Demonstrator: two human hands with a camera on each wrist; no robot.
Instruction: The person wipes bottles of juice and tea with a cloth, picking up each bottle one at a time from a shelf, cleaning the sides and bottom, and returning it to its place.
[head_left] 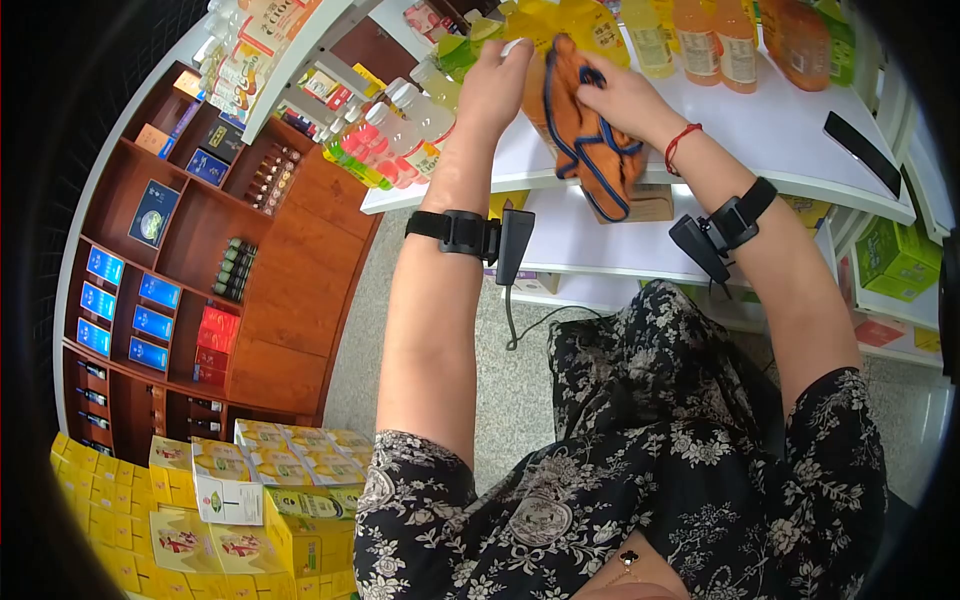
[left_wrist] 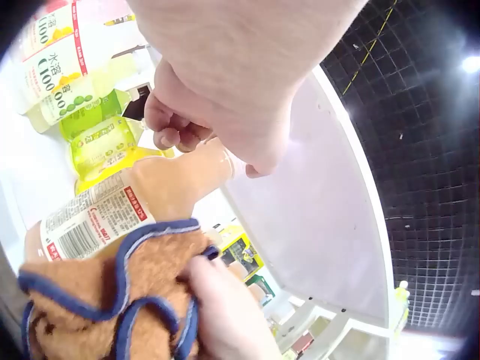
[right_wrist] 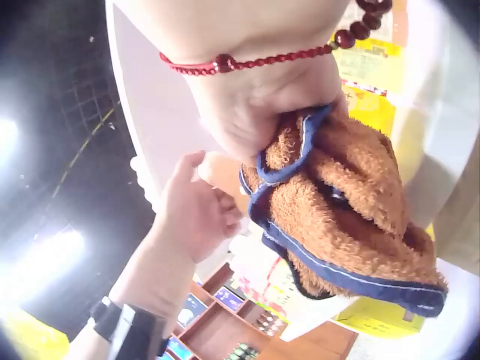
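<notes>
gripping orange cloth [head_left: 590, 140] in right hand [head_left: 615, 95] fingers, left hand [head_left: 495, 85] fingers curled round bottle [left_wrist: 135, 199] top

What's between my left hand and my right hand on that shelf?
A bottle of orange drink: the left hand holds its top, while the right hand presses the orange cloth against it. The left wrist view shows this best.

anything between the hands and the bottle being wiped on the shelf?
Yes, on the right side: the orange cloth lies between the right hand and the bottle, wrapped against it. The left hand grips the bottle's top directly; nothing visible in between.
</notes>
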